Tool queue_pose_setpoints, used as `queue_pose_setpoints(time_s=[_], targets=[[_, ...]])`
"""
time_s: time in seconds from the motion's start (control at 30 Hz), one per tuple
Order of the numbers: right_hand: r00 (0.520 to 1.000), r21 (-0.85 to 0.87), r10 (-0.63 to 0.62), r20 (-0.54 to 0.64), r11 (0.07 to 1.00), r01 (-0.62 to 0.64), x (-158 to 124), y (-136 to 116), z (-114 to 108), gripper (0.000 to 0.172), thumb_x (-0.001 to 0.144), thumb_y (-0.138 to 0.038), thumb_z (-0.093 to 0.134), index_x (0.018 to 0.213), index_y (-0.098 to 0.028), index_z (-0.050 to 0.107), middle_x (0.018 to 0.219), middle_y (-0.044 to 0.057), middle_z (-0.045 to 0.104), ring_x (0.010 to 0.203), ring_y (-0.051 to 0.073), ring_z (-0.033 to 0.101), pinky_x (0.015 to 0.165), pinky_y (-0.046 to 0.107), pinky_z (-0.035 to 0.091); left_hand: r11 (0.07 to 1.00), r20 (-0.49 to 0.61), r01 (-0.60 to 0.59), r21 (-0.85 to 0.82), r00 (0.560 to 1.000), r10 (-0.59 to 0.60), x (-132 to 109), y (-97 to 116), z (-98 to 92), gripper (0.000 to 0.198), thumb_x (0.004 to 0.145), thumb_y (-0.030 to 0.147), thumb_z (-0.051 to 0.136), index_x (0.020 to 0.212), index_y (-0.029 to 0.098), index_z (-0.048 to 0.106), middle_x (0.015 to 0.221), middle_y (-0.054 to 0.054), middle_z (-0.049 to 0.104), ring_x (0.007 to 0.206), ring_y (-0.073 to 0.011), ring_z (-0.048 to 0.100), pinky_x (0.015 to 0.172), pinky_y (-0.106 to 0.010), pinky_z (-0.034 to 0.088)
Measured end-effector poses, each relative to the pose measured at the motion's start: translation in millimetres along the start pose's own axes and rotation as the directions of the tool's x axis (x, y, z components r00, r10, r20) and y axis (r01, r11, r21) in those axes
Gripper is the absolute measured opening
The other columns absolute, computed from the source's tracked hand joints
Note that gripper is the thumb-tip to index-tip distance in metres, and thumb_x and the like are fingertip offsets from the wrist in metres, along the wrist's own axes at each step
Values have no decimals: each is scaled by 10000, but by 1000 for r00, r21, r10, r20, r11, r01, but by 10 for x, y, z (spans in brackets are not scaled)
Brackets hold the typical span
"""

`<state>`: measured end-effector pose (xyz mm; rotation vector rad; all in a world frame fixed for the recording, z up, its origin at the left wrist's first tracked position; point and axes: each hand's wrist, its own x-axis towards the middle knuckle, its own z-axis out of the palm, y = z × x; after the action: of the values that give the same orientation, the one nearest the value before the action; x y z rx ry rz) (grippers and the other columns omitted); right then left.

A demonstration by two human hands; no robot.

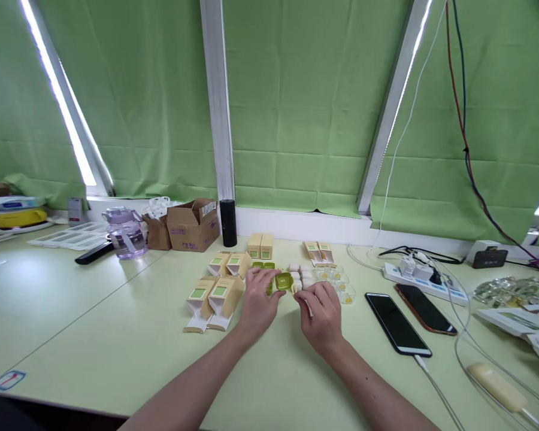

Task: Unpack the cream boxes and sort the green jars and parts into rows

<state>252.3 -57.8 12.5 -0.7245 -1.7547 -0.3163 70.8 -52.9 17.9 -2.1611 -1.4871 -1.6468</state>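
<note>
A small green square cup (284,281) is held up over the table, its hollow facing me. My left hand (259,300) grips it by the left side between thumb and fingers. At the cup's right edge, my right hand (321,314) pinches a small pale-yellow strip (294,289), too small to name surely. More green cups (263,264) stand just behind my left hand, partly hidden. Small round whitish pieces (304,274) sit in rows behind the held cup. Clear plastic cups (341,286) with yellow spots in them are beyond my right hand.
Open-flapped tan boxes (222,294) stand left of my left hand, with closed tan boxes (260,246) behind. Two phones (397,323) and a power strip (424,281) with cables lie right. A purple jug (124,233), cardboard box (193,226) and black cylinder (228,223) line the back.
</note>
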Motion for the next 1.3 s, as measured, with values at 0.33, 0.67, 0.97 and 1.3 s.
queue_pose_setpoints(time_s=[0.33,0.67,0.97,1.3], targets=[[971,-44,111,214,994,-104,-9,248,250,188,943,-85,570,851,-223,657,871,25,722,893,209,558,778,349,361,922,-183,342,-183,909,-374,142,-127,-84,495,849,361,737,1319,240,636,1167,-106,634,1127,-256,617,860,-370,544],[891,-258,201,406,961,-99,148,287,772,162,883,-89,666,806,-219,726,888,49,736,968,237,525,840,370,326,899,-220,329,-290,891,-397,128,-185,-28,412,899,400,685,1262,217,619,1235,-131,623,1126,-242,619,833,-341,517],[897,-324,205,392,943,-74,85,278,977,186,860,-96,645,788,-211,772,932,110,705,1034,280,484,925,438,324,875,-206,343,-343,881,-426,120,-174,-5,349,943,427,634,1221,223,583,1221,-113,654,1105,-219,653,787,-295,492],[907,-337,208,367,938,-79,89,268,923,129,836,-102,697,904,-208,730,978,92,688,1070,276,475,957,423,306,794,-129,391,-465,858,-498,131,-136,7,332,929,485,638,1106,206,599,1010,-76,714,914,-197,690,720,-274,498]])
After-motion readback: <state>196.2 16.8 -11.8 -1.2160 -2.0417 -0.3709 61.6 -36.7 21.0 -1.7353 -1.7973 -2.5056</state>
